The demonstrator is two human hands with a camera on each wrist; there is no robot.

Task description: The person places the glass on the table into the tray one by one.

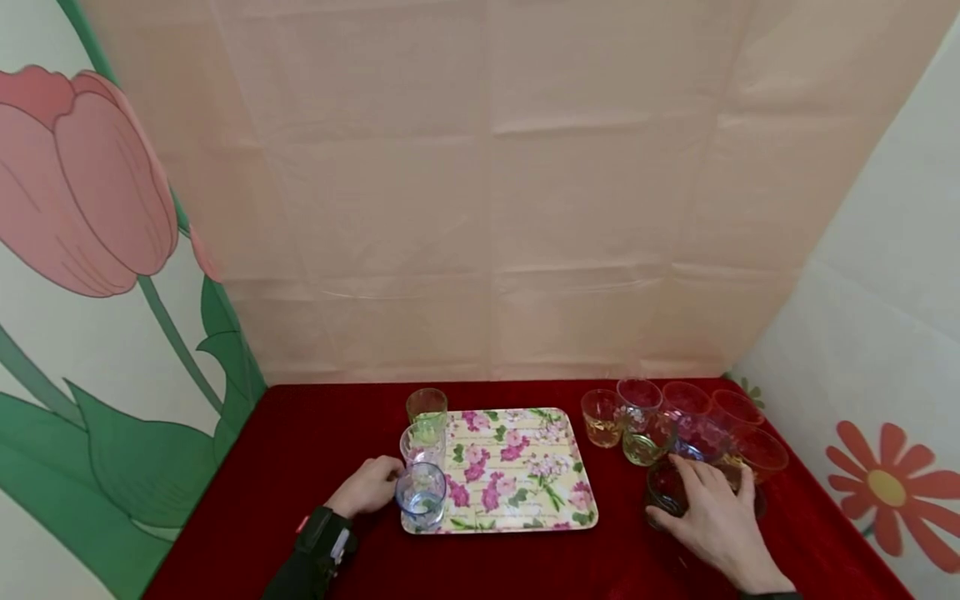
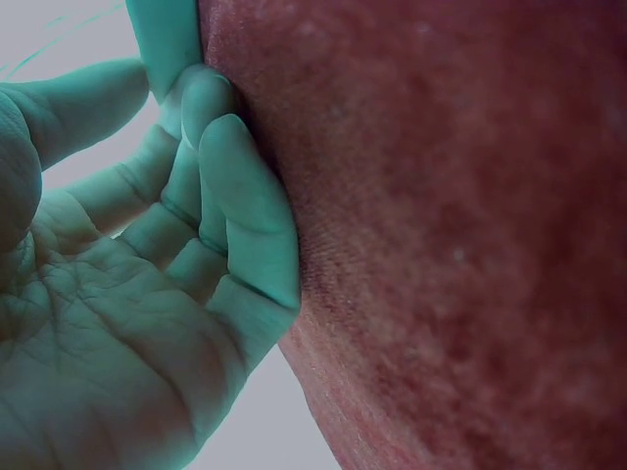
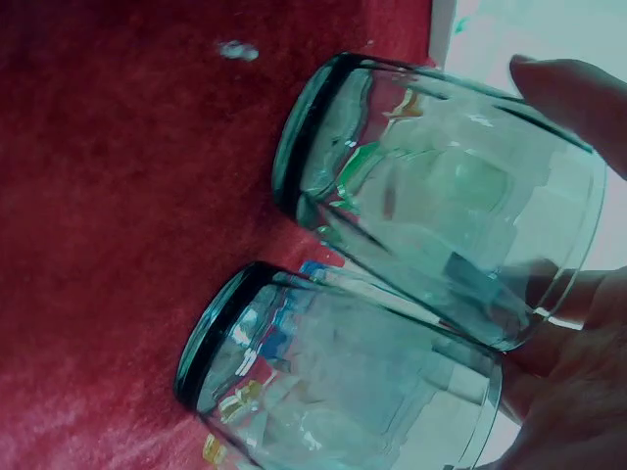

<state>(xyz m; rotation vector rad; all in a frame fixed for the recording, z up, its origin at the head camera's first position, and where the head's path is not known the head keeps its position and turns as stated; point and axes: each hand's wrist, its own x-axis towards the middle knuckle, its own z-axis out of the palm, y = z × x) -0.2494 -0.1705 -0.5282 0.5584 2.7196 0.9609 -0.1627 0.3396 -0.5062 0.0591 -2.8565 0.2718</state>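
My left hand point(image 1: 369, 486) is at the left edge of the flowered tray point(image 1: 525, 467), close to a blue-tinted glass point(image 1: 422, 498). In the left wrist view its thumb and curled fingers point(image 2: 250, 206) meet on a smooth strip point(image 2: 167, 39), which looks like the tray's rim. Behind the blue glass, a clear glass point(image 1: 420, 442) and a greenish glass point(image 1: 426, 403) line the tray's left side. My right hand point(image 1: 712, 521) grips a clear, dark-based glass point(image 3: 431, 176) from above, thumb on one side, fingers on the other. A second similar glass point(image 3: 343, 362) stands beside it.
Several tinted glasses crowd the table's right side behind my right hand, among them an amber glass point(image 1: 602, 427) and a yellow-green glass point(image 1: 643, 446). A red cloth point(image 1: 330, 433) covers the table. A beige hanging point(image 1: 487, 208) closes off the back.
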